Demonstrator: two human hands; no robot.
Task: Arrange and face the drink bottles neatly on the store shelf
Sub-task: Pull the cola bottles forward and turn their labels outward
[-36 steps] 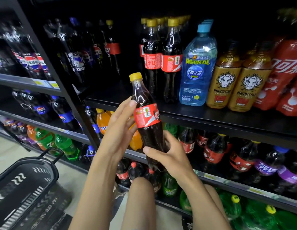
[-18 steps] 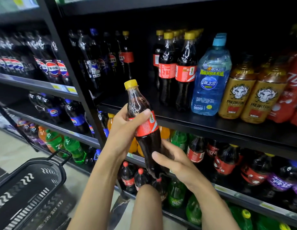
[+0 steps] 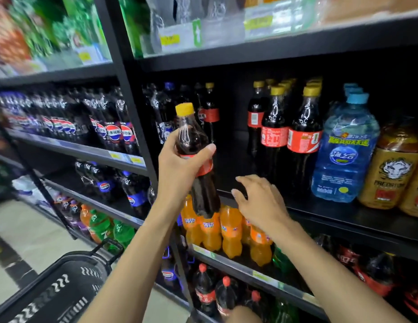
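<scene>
Since the earlier frames the right hand has let go of the cola bottle and the left hand alone has lifted it to shelf height. The left hand's fingers are clamped round the bottle's waist, over the red label. The bottle is upright with a slight tilt, yellow cap on top, and is held in the air in front of the shelf, not yet resting on it. The right hand hovers just above the shelf's front edge, its fingers spread and holding nothing.

This looks like the placing step. A dark bare stretch of shelf lies between the lone cola bottle at the back and the row of yellow-capped colas. The next move probably calls for carrying the base over the front lip, setting it down beside that row, then turning it so the label faces out. Which way the label faces now cannot be told.

Room is fair: the gap looks wider than the bottle. The black upright post stands close on the left. The shelf above clears the cap. Orange soda bottles stand directly below the held bottle.
</scene>
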